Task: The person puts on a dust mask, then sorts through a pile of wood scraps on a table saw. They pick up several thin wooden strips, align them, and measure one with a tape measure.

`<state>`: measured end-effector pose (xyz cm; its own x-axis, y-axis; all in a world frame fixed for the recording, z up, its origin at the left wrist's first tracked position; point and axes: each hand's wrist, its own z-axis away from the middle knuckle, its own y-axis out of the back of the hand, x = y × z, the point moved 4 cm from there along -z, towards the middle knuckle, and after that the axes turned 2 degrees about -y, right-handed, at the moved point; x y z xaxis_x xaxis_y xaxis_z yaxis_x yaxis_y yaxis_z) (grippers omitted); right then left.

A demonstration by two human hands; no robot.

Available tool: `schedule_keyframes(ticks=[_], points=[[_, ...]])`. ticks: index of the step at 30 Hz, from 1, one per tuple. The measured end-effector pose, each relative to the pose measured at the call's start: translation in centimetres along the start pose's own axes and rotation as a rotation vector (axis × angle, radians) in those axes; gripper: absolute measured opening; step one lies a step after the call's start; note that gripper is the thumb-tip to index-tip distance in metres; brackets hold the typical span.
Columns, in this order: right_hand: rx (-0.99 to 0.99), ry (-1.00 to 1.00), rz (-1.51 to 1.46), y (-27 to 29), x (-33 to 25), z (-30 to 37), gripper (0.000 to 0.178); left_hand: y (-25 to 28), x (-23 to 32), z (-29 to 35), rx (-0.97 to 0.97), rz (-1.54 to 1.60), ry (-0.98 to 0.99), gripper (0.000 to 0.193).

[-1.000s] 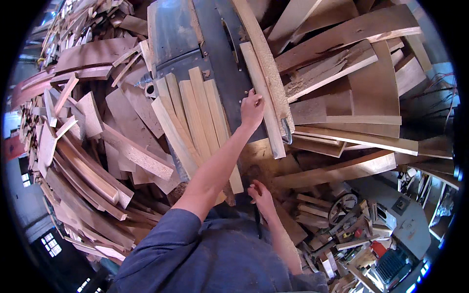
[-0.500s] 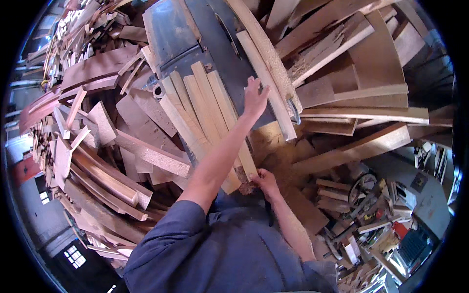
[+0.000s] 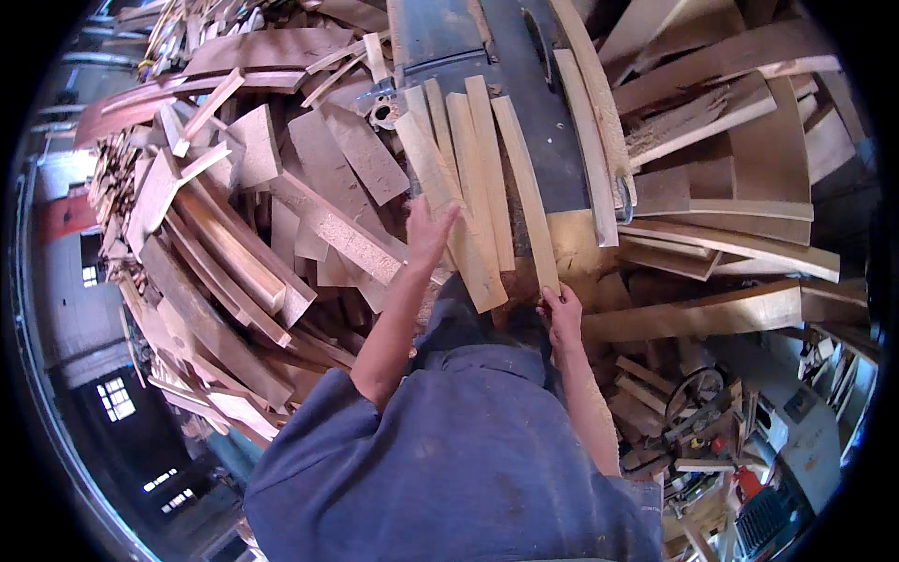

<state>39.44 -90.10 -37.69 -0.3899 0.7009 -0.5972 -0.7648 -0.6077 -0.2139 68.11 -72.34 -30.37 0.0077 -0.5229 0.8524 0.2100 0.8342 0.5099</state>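
Brown rough-sawn timber boards crowd around a dark flat metal machine table. The right hand pinches the near end of a long pale wooden strip on it — right of several similar pale wooden strips. The left hand — thumb and fingers parted — is at their left edge, contact unclear.

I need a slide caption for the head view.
Right hand holding a wooden strip by its near end, left hand at the other strips on a dark metal table.

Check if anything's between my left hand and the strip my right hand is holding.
Yes: several pale wooden strips lie between your left hand and the strip whose near end your right hand holds.
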Motion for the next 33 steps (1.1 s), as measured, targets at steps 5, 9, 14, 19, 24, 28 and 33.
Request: schedule_keyframes(ticks=[5, 9, 14, 19, 24, 28, 33], points=[[-0.123, 0.002, 0.109, 1.1, 0.8, -1.6, 0.03, -2.2, 2.7, 0.3, 0.073, -0.026, 0.114, 0.057], [-0.17, 0.076, 0.338, -1.1, 0.5, -0.9, 0.034, -1.3, 0.3, -0.2, 0.109, 0.105, 0.087, 0.059], [-0.189, 0.088, 0.4, -2.4, 1.0, -0.2, 0.044, -0.8, 3.7, 1.0, -0.116, 0.717, 0.179, 0.053], [0.087, 0.236, 0.488, 1.0, 3.2, -0.9, 0.053, -5.0, 8.6, 0.8, -0.544, 1.093, 0.386, 0.05], [-0.332, -0.248, -0.38, 1.0, -2.5, 9.0, 0.048, -13.9, 7.7, 2.3, -0.592, 0.959, 0.417, 0.029], [-0.163, -0.072, -0.427, 3.4, -2.8, 10.8, 0.039, -20.8, 6.5, 3.9, -0.498, 1.015, 0.499, 0.031], [-0.014, 0.077, -0.483, 5.4, -2.4, 8.1, 0.03, -21.3, 7.2, 2.8, -0.403, 0.443, 0.218, 0.028]])
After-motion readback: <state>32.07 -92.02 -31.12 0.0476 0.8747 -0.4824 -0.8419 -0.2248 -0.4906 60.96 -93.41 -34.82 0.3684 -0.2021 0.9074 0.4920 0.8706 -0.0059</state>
